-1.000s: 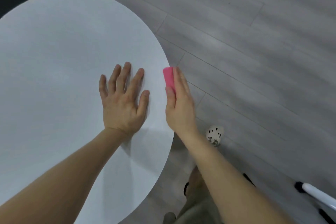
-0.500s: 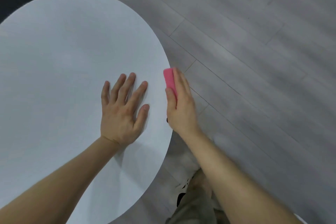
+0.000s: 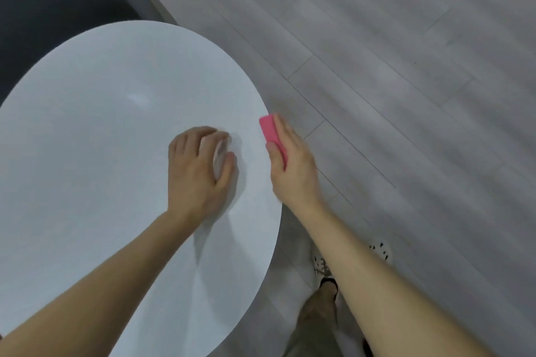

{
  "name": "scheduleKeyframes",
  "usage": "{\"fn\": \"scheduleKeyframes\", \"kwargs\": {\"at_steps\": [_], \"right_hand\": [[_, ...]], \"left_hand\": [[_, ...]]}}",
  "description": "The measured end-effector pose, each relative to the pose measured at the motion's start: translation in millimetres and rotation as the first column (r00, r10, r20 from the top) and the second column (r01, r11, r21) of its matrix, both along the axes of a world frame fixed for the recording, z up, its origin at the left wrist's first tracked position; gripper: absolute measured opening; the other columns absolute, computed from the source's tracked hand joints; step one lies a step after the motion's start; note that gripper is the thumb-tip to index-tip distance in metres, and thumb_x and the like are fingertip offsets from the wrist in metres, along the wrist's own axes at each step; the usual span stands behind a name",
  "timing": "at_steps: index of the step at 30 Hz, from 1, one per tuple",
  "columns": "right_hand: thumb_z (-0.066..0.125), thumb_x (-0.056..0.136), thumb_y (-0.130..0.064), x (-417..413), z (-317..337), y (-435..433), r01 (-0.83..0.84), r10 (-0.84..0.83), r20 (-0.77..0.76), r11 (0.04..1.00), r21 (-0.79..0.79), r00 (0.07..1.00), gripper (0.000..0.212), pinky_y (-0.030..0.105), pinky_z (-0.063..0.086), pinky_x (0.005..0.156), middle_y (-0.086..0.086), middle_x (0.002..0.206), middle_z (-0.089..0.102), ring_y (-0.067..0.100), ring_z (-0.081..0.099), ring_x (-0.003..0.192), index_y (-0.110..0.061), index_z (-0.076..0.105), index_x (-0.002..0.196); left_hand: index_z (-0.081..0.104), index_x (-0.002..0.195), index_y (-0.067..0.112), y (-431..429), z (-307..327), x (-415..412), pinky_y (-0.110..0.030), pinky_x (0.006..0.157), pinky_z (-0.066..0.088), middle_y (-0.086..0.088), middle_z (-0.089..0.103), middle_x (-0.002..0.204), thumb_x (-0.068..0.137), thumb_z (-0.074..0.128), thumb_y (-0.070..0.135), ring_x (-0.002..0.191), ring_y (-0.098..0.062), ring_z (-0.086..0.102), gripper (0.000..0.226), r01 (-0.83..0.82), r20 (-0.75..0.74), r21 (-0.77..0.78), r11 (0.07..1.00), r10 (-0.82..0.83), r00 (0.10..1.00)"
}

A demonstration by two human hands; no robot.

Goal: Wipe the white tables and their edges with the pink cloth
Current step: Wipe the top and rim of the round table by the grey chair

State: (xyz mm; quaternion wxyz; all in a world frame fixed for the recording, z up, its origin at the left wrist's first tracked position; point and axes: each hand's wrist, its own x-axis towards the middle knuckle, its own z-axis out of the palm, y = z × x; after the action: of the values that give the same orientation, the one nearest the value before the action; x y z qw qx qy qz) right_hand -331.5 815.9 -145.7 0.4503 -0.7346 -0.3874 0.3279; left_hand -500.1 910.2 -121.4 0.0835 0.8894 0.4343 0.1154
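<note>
A round white table point(image 3: 101, 153) fills the left half of the head view. My right hand point(image 3: 295, 171) holds the folded pink cloth point(image 3: 269, 130) against the table's right edge, thumb on the table side and fingers along the outer side. My left hand point(image 3: 197, 171) rests on the tabletop a little left of the cloth. Its fingers are curled under and hold nothing, and it is blurred.
Grey plank floor point(image 3: 406, 95) lies to the right of the table. A dark surface point(image 3: 43, 9) with a pale curved border sits behind the table at the upper left. My spotted shoes point(image 3: 380, 252) and a trouser leg stand close by the table's near right edge.
My left hand's fingers, spread flat on the table before, have curled in. The view has shifted, so more of the table's far rim shows. The cloth stays on the right edge.
</note>
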Motion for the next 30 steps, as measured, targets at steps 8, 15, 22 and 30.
{"fn": "scheduleKeyframes", "kwargs": {"at_steps": [8, 15, 22, 30], "right_hand": [[0.056, 0.111, -0.016, 40, 7, 99, -0.102, 0.109, -0.087, 0.992, 0.078, 0.99, 0.051, 0.022, 0.033, 0.126, -0.002, 0.165, 0.05, 0.008, 0.045, 0.151, -0.015, 0.05, 0.161], [0.054, 0.113, -0.017, 39, 1, 60, -0.141, 0.144, -0.116, 0.989, 0.04, 0.983, 0.052, 0.014, 0.028, 0.123, -0.011, 0.168, 0.043, -0.005, 0.036, 0.152, -0.018, 0.045, 0.164], [0.059, 0.11, -0.015, 63, 0, 240, -0.39, 0.402, -0.144, 0.915, 0.108, 0.904, 0.05, 0.03, 0.038, 0.124, -0.001, 0.164, 0.052, 0.016, 0.05, 0.148, -0.016, 0.052, 0.16], [0.05, 0.116, -0.032, 62, 0, 109, -0.291, 0.293, -0.132, 0.956, 0.037, 0.947, 0.051, 0.026, 0.037, 0.124, -0.012, 0.168, 0.044, 0.005, 0.041, 0.153, -0.02, 0.043, 0.165]], "left_hand": [[0.045, 0.158, 0.034, 104, -8, 75, -0.051, 0.133, 0.019, -0.002, 0.038, 0.17, 0.111, 0.035, 0.053, 0.158, -0.026, 0.031, 0.051, -0.464, -0.012, -0.07, 0.883, 0.465, 0.885], [0.033, 0.167, 0.033, 123, -29, 78, -0.055, 0.133, 0.012, -0.002, 0.027, 0.176, 0.111, 0.025, 0.054, 0.165, -0.025, 0.018, 0.06, -0.542, -0.138, 0.036, 0.84, 0.541, 0.83], [0.034, 0.167, 0.034, 122, -33, 74, -0.055, 0.132, 0.017, 0.0, 0.029, 0.176, 0.114, 0.034, 0.05, 0.165, -0.022, 0.02, 0.056, -0.557, -0.143, 0.076, 0.827, 0.562, 0.815], [0.038, 0.166, 0.033, 125, -32, 76, -0.056, 0.132, 0.018, 0.001, 0.029, 0.176, 0.112, 0.037, 0.05, 0.165, -0.022, 0.021, 0.056, -0.571, -0.157, 0.073, 0.817, 0.575, 0.803]]}}
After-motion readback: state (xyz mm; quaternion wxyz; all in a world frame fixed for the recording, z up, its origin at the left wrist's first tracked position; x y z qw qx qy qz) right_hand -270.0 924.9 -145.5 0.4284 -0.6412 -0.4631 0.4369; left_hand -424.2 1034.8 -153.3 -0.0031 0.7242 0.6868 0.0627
